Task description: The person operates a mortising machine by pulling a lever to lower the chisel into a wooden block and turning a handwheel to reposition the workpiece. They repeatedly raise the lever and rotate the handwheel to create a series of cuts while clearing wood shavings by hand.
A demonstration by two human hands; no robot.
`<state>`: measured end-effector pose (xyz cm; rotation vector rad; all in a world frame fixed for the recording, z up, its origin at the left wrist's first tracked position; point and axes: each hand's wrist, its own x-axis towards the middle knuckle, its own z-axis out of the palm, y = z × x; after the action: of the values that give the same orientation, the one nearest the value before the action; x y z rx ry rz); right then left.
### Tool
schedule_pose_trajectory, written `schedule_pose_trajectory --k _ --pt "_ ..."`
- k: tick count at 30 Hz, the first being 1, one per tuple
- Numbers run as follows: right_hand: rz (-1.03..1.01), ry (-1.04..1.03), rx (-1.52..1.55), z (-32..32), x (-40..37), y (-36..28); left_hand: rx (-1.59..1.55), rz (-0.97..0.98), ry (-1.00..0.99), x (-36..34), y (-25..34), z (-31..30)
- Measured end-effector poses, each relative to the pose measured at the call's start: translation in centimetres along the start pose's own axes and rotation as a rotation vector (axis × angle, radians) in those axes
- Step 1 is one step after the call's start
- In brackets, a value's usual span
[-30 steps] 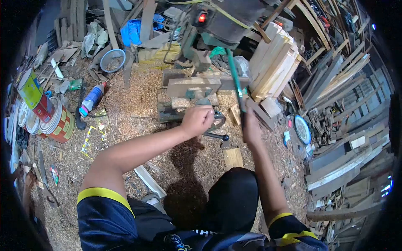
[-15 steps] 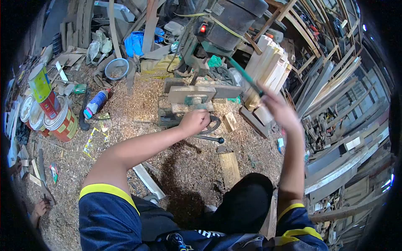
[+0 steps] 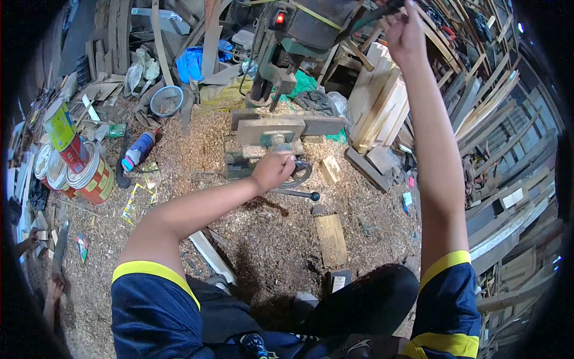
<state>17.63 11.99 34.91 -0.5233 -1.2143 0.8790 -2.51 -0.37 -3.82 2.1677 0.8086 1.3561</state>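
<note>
My left hand (image 3: 275, 172) is closed at the left side of a dark handwheel (image 3: 305, 174) on the machine's vise. Below the wheel sticks out a lever with a black ball knob (image 3: 314, 196). A wooden board (image 3: 270, 131) stands on edge in the vise, below the machine's chisel (image 3: 277, 99). High at the upper right, my right hand (image 3: 406, 37) is closed at the end of the machine's long green lever (image 3: 372, 19); the fingers partly hide the grip.
Wood shavings cover the floor. Paint buckets (image 3: 91, 179), a bottle (image 3: 139, 149) and a blue bowl (image 3: 167, 100) lie to the left. Wood blocks (image 3: 329, 170) are near the vise, stacked timber (image 3: 379, 102) to the right. Another person's hand (image 3: 55, 289) is by a saw (image 3: 60, 251) at far left.
My right hand has swung up and away with the lever, and the arm is now stretched out. My left hand stays at the handwheel. The view has shifted slightly.
</note>
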Motion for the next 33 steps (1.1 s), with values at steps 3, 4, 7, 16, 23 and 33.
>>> schedule_pose_trajectory --k 3,4,7,16,23,33 --pt "0.025 -0.164 -0.125 -0.9 -5.9 2.2 0.020 0.009 0.004 -0.1 -0.7 0.3" --pt "0.044 -0.103 -0.193 -2.2 -7.7 3.9 0.026 0.013 -0.004 -0.1 -0.8 0.3" --pt "0.297 -0.329 -0.945 -9.3 -16.7 10.2 0.032 0.011 0.026 -0.1 -0.6 0.3" --pt "1.040 -0.475 -0.876 -15.7 -37.4 18.4 0.062 0.015 0.012 -0.1 -0.7 0.4" --pt "0.679 -0.655 -1.116 -16.2 -37.5 19.0 0.068 -0.021 -0.004 0.0 -0.7 0.2" --pt "0.565 -0.709 -1.198 -14.0 -37.4 17.4 0.063 -0.019 0.034 -0.2 -0.1 -0.2"
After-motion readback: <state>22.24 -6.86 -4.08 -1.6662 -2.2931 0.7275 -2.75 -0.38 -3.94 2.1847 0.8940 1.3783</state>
